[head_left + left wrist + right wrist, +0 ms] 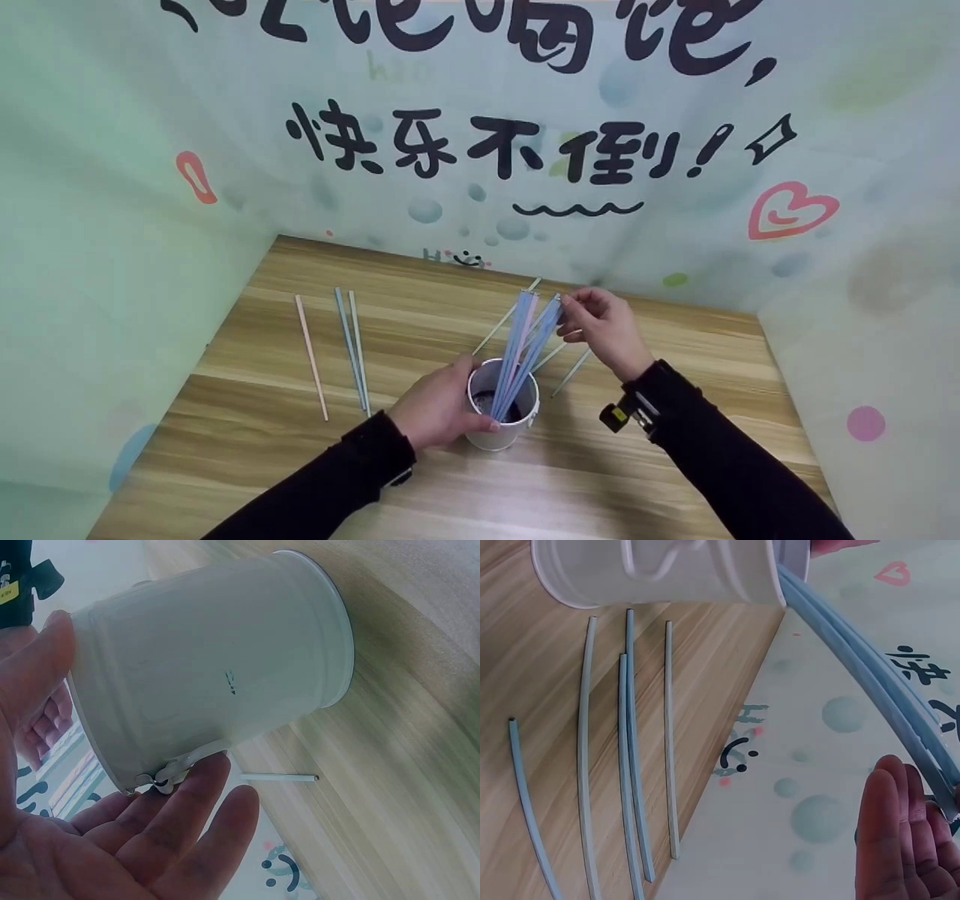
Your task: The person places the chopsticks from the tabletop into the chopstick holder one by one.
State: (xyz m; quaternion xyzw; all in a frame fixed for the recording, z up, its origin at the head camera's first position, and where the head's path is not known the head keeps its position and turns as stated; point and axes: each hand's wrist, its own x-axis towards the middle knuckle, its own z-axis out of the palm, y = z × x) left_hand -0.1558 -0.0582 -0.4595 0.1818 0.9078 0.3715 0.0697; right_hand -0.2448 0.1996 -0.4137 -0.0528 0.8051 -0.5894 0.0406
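Note:
A small white bucket [504,435] stands on the table with several blue straws [516,337] and a pink straw [529,319] leaning up out of it. My left hand [439,401] grips the bucket at its rim, thumb on the near side. In the left wrist view, fingers [202,795] of that hand lie along the wall beside the wire handle's hinge. Thumb and fingertips of my right hand [604,326] pinch the top of the blue straws on the right. The right wrist view shows those blue straws [862,667] running from the bucket's mouth to the hand.
A pink straw [311,356], a blue straw [351,349] and a pale green straw [359,349] lie to the left on the wooden table [247,390]. More straws [571,373] lie behind and right of the bucket. A printed cloth [420,232] hangs along the back edge.

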